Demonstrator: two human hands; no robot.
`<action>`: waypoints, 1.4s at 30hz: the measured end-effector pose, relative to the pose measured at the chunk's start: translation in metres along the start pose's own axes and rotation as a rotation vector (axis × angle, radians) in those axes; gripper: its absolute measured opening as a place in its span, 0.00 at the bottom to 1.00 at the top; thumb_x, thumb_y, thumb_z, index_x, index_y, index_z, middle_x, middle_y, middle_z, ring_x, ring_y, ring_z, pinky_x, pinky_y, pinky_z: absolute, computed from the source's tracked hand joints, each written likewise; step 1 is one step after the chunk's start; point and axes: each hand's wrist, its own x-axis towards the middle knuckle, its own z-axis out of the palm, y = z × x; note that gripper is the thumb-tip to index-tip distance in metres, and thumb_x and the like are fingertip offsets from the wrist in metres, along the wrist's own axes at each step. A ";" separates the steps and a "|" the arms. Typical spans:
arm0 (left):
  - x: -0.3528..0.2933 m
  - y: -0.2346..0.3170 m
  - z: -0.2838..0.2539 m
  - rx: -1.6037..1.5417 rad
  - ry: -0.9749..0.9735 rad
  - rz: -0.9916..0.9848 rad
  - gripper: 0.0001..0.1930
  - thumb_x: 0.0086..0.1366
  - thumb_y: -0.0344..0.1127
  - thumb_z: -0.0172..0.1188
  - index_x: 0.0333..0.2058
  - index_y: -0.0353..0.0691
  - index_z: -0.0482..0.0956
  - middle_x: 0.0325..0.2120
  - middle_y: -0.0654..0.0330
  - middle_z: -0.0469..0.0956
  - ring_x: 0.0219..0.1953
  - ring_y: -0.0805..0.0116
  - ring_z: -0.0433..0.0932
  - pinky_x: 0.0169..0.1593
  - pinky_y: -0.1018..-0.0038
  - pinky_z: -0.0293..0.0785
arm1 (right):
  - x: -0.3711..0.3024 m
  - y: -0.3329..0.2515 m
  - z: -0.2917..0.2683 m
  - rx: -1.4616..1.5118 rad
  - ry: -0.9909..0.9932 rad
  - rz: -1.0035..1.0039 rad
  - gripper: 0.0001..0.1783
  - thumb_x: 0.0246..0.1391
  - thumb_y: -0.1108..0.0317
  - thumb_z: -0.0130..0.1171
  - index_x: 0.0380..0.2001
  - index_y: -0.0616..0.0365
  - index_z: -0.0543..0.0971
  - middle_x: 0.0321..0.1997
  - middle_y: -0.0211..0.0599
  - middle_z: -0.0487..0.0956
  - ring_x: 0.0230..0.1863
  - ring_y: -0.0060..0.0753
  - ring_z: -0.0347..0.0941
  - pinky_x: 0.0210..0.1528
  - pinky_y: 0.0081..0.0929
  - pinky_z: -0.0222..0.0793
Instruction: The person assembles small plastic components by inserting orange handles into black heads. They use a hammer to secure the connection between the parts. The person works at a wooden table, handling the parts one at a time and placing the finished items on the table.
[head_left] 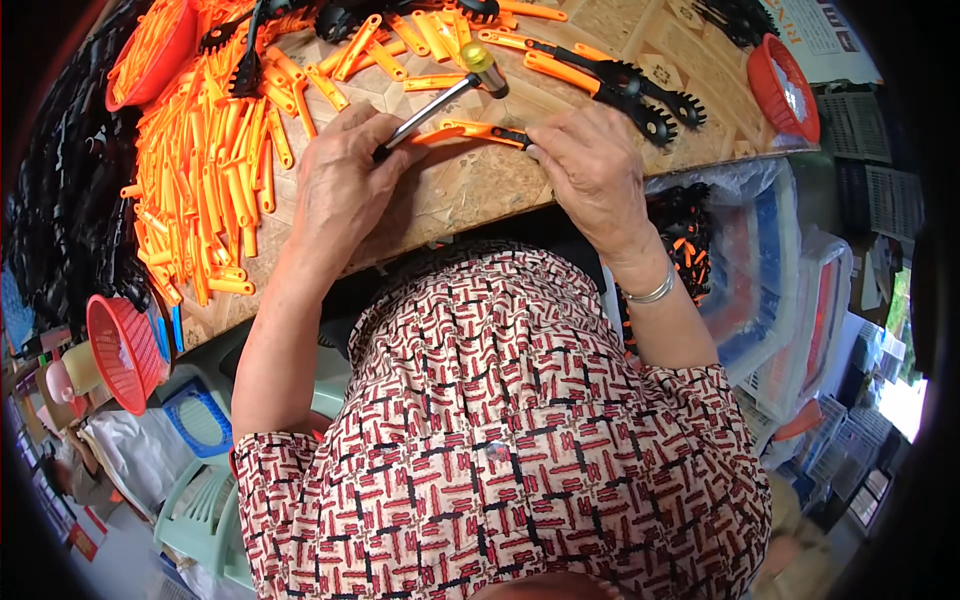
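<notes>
My left hand [345, 165] is closed round a small mallet [428, 112] with a metal shaft and a yellowish head; the head points up and away to the right. An orange plastic handle [470, 130] also reaches from its fingers. At the handle's right end, a black utensil neck [513, 138] meets the orange piece. My right hand [590, 165] pinches that black part, and the rest of it is hidden by the fingers. Just beyond the right hand lie black slotted spoons and pasta servers [655, 122], some with orange handles attached.
Loose orange handles [205, 190] lie heaped on the left of the wood-patterned table [480, 190]. Black utensil parts [70, 210] are piled farther left. Red baskets [128, 355] stand at the sides. Below right are plastic-wrapped crates [765, 260]; a pale green chair [200, 515] stands lower left.
</notes>
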 end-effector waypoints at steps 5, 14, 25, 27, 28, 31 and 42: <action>0.005 0.022 -0.006 -0.477 -0.196 -0.323 0.13 0.65 0.35 0.71 0.42 0.32 0.85 0.29 0.64 0.84 0.30 0.78 0.78 0.37 0.79 0.73 | 0.002 -0.006 -0.005 0.012 -0.018 0.005 0.10 0.48 0.70 0.71 0.36 0.56 0.85 0.37 0.32 0.81 0.44 0.39 0.75 0.49 0.36 0.67; 0.001 0.048 0.012 -1.200 -0.185 -0.517 0.11 0.65 0.32 0.69 0.44 0.34 0.84 0.28 0.64 0.84 0.24 0.80 0.77 0.28 0.83 0.71 | 0.018 -0.036 -0.002 0.510 0.095 0.194 0.12 0.54 0.67 0.71 0.40 0.61 0.84 0.37 0.36 0.84 0.40 0.35 0.80 0.46 0.31 0.72; -0.001 0.047 0.006 -1.107 -0.083 -0.408 0.09 0.69 0.33 0.66 0.43 0.34 0.83 0.27 0.64 0.83 0.21 0.82 0.76 0.22 0.85 0.66 | 0.027 -0.047 -0.002 1.082 -0.028 0.536 0.10 0.62 0.75 0.64 0.46 0.64 0.83 0.34 0.27 0.82 0.32 0.13 0.76 0.36 0.17 0.73; 0.000 0.044 0.005 -1.245 -0.103 -0.455 0.10 0.69 0.33 0.66 0.44 0.34 0.83 0.29 0.63 0.83 0.22 0.81 0.77 0.22 0.85 0.67 | 0.024 -0.046 -0.001 1.182 -0.060 0.569 0.14 0.61 0.77 0.64 0.51 0.63 0.81 0.34 0.26 0.81 0.32 0.12 0.76 0.36 0.15 0.73; 0.000 0.044 0.006 -1.187 -0.049 -0.405 0.10 0.69 0.33 0.66 0.44 0.34 0.83 0.29 0.63 0.83 0.22 0.80 0.78 0.22 0.86 0.67 | 0.023 -0.046 -0.001 1.232 -0.076 0.586 0.17 0.60 0.78 0.64 0.53 0.63 0.81 0.35 0.26 0.81 0.32 0.12 0.75 0.36 0.15 0.73; 0.000 0.044 0.006 -1.068 0.037 -0.337 0.10 0.69 0.33 0.66 0.44 0.35 0.82 0.30 0.61 0.84 0.22 0.79 0.79 0.21 0.87 0.67 | 0.021 -0.035 -0.004 0.956 -0.146 0.407 0.21 0.58 0.79 0.65 0.55 0.63 0.80 0.36 0.27 0.80 0.33 0.12 0.76 0.37 0.14 0.74; 0.016 0.041 0.001 -1.059 -0.094 -0.451 0.07 0.68 0.34 0.66 0.40 0.39 0.80 0.27 0.63 0.83 0.21 0.81 0.79 0.18 0.87 0.66 | 0.025 -0.006 -0.009 0.923 -0.064 0.436 0.12 0.59 0.78 0.63 0.46 0.65 0.84 0.39 0.36 0.86 0.35 0.19 0.80 0.40 0.21 0.77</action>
